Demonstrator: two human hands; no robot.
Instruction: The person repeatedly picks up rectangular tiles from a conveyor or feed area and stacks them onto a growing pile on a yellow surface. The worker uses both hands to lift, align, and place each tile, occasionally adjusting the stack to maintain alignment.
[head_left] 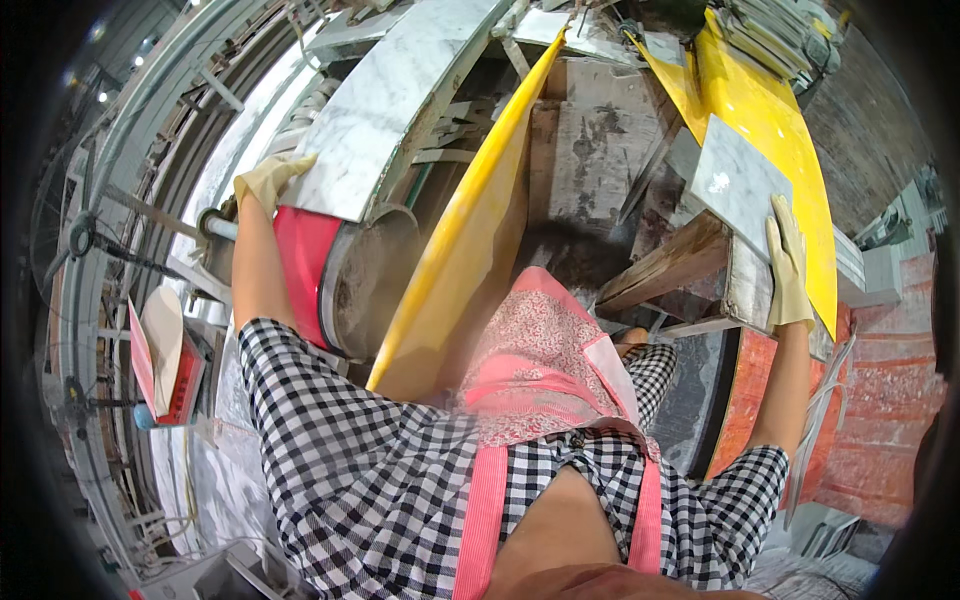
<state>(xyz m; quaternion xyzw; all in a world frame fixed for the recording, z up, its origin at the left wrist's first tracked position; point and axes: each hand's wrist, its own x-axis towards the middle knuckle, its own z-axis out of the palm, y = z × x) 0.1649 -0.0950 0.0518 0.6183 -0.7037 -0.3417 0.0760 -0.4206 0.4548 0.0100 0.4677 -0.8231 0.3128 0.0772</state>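
Observation:
My left hand (270, 180), in a cream rubber glove, touches the left edge of a long white, grey-veined marble slab (390, 90), with its fingers stretched toward the stone. The slab lies above a red-banded drum or roller (305, 265). On the right, my right hand (787, 262), gloved the same way, lies with extended fingers along the right edge of a square marble tile (740, 180). That tile rests tilted on a wooden stand (680, 260). Neither hand wraps fully round its piece; the undersides of both hands are hidden.
A yellow sheet (470, 210) stands upright between the slab and my body. Another yellow sheet (770, 110) hangs behind the tile. Metal rails (90, 330) run down the far left, near a red box (185, 375). Orange-red sheeting (870, 390) lies at the right.

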